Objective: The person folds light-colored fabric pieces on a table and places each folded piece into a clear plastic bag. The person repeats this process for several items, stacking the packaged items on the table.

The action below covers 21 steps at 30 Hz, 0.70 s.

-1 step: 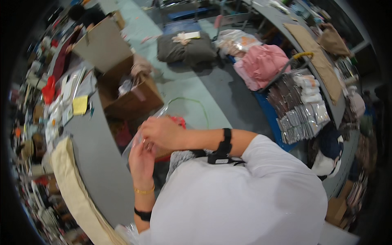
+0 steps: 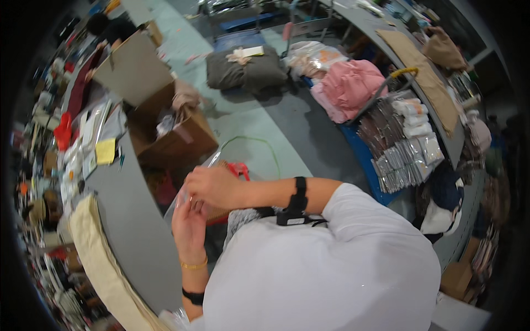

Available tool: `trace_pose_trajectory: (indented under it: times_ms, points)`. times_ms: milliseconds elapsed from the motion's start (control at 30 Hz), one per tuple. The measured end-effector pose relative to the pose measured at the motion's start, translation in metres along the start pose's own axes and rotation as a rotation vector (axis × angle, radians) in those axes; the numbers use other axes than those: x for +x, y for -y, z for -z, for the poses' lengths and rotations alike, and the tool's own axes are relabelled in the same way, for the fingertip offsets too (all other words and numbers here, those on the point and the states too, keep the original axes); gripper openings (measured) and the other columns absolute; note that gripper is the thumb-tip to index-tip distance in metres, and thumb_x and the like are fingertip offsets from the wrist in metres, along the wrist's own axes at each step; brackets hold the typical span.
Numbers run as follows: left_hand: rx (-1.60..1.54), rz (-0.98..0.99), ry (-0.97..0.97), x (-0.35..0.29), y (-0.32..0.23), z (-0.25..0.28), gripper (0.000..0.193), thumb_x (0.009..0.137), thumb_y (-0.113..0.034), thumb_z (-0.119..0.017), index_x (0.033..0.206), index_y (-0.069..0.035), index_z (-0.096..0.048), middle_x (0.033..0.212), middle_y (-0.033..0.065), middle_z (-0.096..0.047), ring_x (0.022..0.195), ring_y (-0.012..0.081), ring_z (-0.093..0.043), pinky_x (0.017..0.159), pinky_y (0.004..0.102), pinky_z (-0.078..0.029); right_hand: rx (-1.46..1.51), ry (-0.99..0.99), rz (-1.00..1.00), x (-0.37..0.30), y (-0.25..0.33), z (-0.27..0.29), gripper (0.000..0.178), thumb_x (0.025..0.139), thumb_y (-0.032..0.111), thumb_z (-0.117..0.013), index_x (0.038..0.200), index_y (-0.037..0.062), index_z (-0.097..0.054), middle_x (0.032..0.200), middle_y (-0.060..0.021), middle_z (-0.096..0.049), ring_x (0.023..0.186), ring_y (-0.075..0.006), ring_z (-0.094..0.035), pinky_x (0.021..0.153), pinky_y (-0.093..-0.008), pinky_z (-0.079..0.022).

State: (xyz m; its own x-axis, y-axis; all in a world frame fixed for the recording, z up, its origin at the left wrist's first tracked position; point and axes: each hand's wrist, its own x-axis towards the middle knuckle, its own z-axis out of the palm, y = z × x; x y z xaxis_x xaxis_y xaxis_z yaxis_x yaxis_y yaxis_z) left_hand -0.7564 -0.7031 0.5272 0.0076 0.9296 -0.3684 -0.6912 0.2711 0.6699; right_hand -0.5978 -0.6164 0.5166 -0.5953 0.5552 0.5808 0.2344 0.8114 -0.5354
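- At eight o'clock from centre, the left hand (image 2: 189, 230) and right hand (image 2: 214, 186) were together, fingers pinched on clear plastic (image 2: 177, 201).
- Just beyond the right hand, at one o'clock: a red object (image 2: 239, 170), partly hidden.
- At eleven o'clock from the hands: an open cardboard box (image 2: 190, 140).
- At eight: folded cream cloth (image 2: 99, 245) lay on a grey table (image 2: 130, 220).
- At two: a pink bundle (image 2: 353, 83).
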Motion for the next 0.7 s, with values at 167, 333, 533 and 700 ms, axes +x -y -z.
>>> trace_pose_trajectory:
  times_ms: [167, 333, 533, 700]
  points:
    - [-0.007, 0.032, 0.056, 0.008, -0.003, 0.011, 0.045, 0.103, -0.007, -0.048, 0.148, -0.002, -0.047, 0.137, 0.0085, -0.061, 0.12, 0.0207, -0.063, 0.105, 0.0399, -0.051, -0.004, 0.081, 0.021, 0.005, -0.016, -0.011, 0.009, 0.08, 0.015, -0.067, 0.086, 0.0078, -0.067, 0.096, -0.0061, -0.062, 0.095, -0.0263, -0.061, 0.08, -0.0381, -0.055]
    - [-0.082, 0.038, 0.02, 0.015, 0.001, 0.003, 0.042, 0.103, -0.006, -0.046, 0.145, -0.002, -0.049, 0.137, 0.0093, -0.062, 0.116, 0.0211, -0.063, 0.1, 0.0396, -0.053, 0.123, 0.238, -0.091, 0.005, -0.033, -0.022, 0.016, 0.08, 0.015, -0.068, 0.093, 0.0058, -0.066, 0.097, -0.0081, -0.062, 0.097, -0.0289, -0.06, 0.081, -0.0414, -0.053]
    - [-0.102, -0.232, -0.246, -0.016, -0.007, -0.013, 0.057, 0.104, -0.004, -0.044, 0.158, -0.009, -0.025, 0.147, 0.0297, -0.051, 0.135, 0.0394, -0.055, 0.114, 0.0492, -0.046, 0.254, -0.129, -0.314, 0.006, -0.061, -0.031, 0.045, 0.084, 0.023, -0.078, 0.121, 0.0039, -0.061, 0.117, -0.0159, -0.062, 0.113, -0.0359, -0.059, 0.097, -0.0453, -0.049]
    - [0.029, -0.239, -0.189, -0.041, -0.002, 0.008, 0.057, 0.11, -0.011, -0.041, 0.161, -0.012, -0.016, 0.143, 0.034, -0.054, 0.134, 0.0425, -0.057, 0.114, 0.0496, -0.047, 1.496, 0.407, -1.126, 0.004, -0.083, -0.06, 0.041, 0.097, 0.029, -0.073, 0.129, 0.0058, -0.061, 0.115, -0.0064, -0.066, 0.102, -0.0175, -0.065, 0.084, -0.0346, -0.054]
